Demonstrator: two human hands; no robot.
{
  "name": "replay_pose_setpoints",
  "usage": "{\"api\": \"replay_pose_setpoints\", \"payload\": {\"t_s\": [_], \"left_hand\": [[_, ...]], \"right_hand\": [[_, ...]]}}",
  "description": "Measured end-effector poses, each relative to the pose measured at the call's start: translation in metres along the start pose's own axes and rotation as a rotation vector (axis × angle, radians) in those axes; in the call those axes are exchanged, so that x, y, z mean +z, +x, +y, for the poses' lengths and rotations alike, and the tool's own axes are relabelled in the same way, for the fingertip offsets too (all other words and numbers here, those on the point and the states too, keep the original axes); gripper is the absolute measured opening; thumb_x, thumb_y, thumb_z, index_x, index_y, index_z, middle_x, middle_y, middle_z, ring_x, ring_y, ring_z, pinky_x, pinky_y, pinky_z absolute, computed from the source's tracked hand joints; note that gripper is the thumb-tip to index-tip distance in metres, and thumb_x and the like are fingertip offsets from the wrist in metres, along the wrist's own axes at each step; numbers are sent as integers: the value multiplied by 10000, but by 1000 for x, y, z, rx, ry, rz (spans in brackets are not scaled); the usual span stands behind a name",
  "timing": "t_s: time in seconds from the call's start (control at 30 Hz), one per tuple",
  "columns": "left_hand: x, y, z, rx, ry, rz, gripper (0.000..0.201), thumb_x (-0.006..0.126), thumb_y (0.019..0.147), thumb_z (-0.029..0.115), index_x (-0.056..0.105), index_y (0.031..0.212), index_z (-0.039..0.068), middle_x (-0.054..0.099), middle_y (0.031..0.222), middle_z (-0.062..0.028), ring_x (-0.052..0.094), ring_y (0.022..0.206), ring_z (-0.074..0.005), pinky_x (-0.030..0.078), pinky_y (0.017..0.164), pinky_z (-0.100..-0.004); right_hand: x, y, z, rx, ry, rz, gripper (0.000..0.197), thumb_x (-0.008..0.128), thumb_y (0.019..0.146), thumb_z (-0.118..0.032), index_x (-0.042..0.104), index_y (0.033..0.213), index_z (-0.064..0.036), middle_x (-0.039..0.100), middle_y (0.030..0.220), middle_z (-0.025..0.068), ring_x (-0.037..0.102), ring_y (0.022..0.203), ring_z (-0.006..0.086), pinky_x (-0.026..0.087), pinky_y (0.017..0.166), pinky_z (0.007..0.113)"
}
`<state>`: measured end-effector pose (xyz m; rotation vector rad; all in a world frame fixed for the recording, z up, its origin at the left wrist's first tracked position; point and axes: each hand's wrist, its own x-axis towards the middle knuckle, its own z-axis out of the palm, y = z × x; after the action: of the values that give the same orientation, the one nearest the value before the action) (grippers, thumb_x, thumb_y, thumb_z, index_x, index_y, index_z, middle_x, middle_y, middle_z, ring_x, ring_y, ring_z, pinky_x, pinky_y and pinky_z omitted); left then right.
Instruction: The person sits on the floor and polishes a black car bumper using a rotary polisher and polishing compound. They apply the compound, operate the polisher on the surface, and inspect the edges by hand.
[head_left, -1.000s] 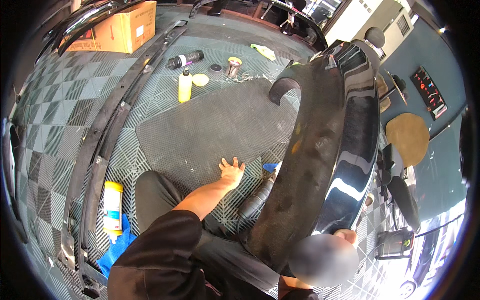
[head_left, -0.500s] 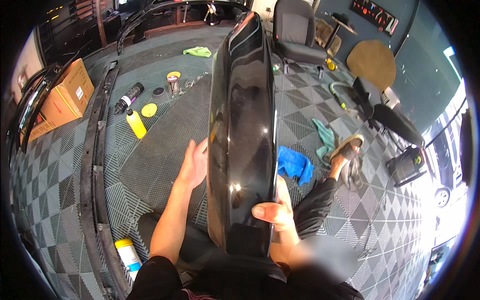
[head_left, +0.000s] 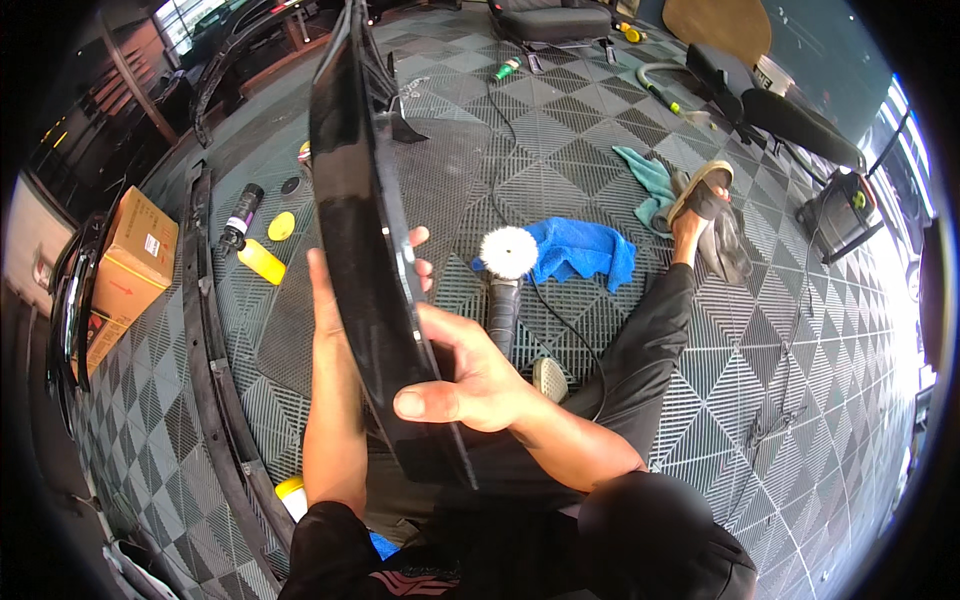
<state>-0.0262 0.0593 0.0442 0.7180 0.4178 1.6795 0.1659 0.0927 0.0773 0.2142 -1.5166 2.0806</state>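
Panel (head_left: 358,230), glossy black, stretches lengthwise up and away, far end leaning left, right hand (head_left: 483,385) clamped on its nearer end, left hand (head_left: 328,308) wrapped around its back farther up.

The panel (head_left: 362,215) hid most of the left hand (head_left: 328,312) and some fingers of the right hand (head_left: 480,380); its top was cut off, well beyond the fingertips. Past the left fingers, it covered part of the mat (head_left: 450,165) and most of a can (head_left: 304,152). Below those fingers, the left sleeve (head_left: 325,545) partly hid a bottle (head_left: 291,491). Behind the right fingers, a blur veiled the right sleeve (head_left: 728,560).
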Motion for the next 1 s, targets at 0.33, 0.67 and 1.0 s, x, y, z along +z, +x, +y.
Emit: {"api": "replay_pose_setpoints", "payload": {"t_s": [0.33,0.67,1.0], "left_hand": [[0,11,-15,6,-53,13,917,577,785,760,473,1373,64,569,1255,-220,632,1008,-363,552,871,-486],[-46,5,-16,40,60,196,994,557,778,782,416,1410,27,535,1298,-224,630,1016,-350,534,895,-501],[-80,-11,-36,41,63,127,944,610,794,718,418,1421,39,551,1310,-218,644,1012,-351,550,872,-484]], "right_hand": [[-238,-119,189,769,-982,942,640,744,763,-497,669,1040,75,702,936,215,674,919,290,525,803,374],[-191,-63,193,1166,-851,797,609,828,608,-333,640,1019,76,689,1041,235,709,911,329,575,824,376],[-184,-50,45,429,-844,877,433,734,706,-260,623,972,63,681,857,162,633,767,236,514,722,373]]}}
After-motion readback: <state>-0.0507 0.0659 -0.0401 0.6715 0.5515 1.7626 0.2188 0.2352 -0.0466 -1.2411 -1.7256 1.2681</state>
